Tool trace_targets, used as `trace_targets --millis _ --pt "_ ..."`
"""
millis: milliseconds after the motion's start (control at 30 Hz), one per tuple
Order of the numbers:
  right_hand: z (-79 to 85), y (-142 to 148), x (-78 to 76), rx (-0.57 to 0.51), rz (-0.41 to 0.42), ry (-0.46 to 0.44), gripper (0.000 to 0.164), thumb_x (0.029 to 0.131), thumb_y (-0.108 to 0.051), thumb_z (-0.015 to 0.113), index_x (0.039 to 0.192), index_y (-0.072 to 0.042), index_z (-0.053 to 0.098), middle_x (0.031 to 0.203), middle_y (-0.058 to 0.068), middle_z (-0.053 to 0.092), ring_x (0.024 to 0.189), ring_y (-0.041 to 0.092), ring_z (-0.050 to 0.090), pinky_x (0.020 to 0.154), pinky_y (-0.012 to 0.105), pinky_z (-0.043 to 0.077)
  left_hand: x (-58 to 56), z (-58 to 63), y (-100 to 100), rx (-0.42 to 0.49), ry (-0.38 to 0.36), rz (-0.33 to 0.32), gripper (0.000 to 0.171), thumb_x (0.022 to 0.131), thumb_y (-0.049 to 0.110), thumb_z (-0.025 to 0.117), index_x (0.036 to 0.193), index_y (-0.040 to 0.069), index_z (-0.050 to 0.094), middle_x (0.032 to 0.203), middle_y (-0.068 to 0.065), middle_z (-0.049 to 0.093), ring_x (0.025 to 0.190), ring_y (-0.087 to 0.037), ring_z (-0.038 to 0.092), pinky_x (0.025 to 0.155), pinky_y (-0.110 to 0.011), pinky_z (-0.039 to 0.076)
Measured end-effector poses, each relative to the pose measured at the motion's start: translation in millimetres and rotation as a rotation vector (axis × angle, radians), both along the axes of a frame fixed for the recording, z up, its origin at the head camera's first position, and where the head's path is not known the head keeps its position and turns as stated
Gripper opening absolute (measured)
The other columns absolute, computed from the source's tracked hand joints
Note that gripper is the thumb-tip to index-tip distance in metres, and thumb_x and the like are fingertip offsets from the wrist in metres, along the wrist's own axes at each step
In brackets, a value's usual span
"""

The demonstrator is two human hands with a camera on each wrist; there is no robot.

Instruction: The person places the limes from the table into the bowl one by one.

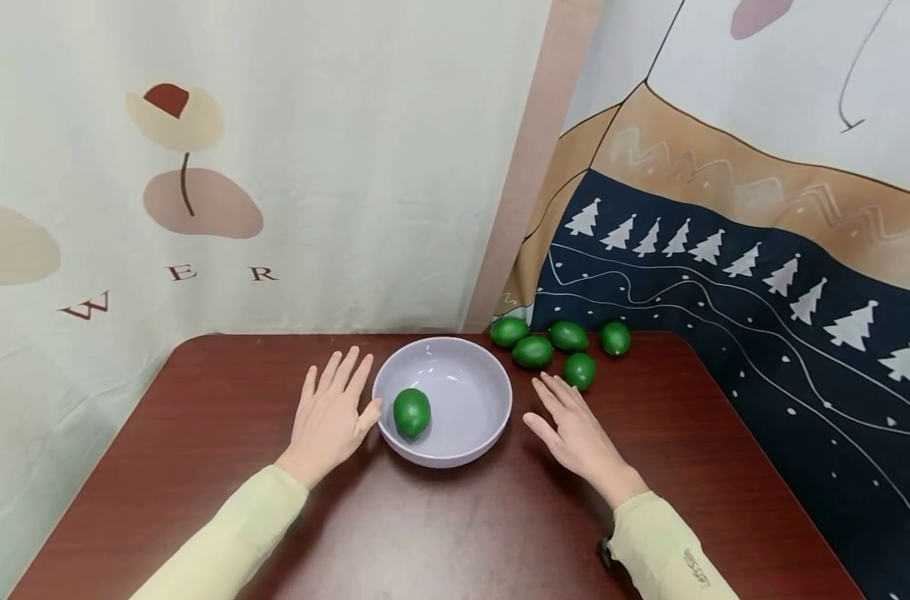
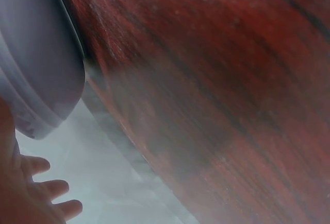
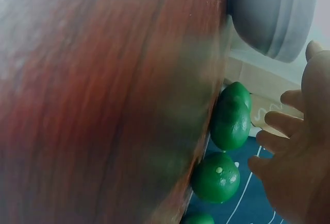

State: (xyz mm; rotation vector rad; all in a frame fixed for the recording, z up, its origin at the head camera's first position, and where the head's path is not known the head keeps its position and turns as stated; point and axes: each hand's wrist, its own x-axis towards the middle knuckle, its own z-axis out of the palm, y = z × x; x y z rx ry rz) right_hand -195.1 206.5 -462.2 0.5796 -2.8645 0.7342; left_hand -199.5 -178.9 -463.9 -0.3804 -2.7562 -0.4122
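A pale lavender bowl stands on the dark red table, with one green lime lying in its left part. At the bowl's left side my left hand is spread with straight fingers, its thumb at or very near the rim; I cannot tell if it touches. My right hand hovers to the right of the bowl, fingers extended and holding nothing. Just beyond its fingertips lie several green limes in a loose group. In the right wrist view, some limes show beside the right hand.
The wooden table ends at the back against a pale curtain with flower prints. On the right hangs a dark blue cloth with white trees. The limes lie near the table's back edge, right of the bowl.
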Motion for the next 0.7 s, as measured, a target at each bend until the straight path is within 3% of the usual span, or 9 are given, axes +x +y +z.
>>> trace_targets --millis 433,700 --pt "2.3 17.7 -3.7 0.022 -0.067 -0.032 0.079 0.099 -0.047 0.066 0.159 -0.005 0.038 0.165 0.017 0.034 0.154 0.041 0.026 0.123 0.060 0.023 0.3 -2.4 1.9 0.023 -0.031 0.006 0.065 0.101 0.038 0.056 0.157 0.008 0.043 0.164 -0.020 0.036 0.151 -0.043 0.030 0.122 -0.065 0.016" --pt "3.3 26.8 -10.1 0.007 -0.129 0.024 0.074 0.098 -0.039 0.069 0.157 -0.003 0.042 0.164 0.021 0.034 0.153 0.044 0.027 0.121 0.061 0.027 -0.2 -3.4 2.0 0.025 -0.040 0.009 0.064 0.101 0.038 0.056 0.157 0.009 0.044 0.163 -0.021 0.036 0.151 -0.043 0.030 0.121 -0.066 0.018"
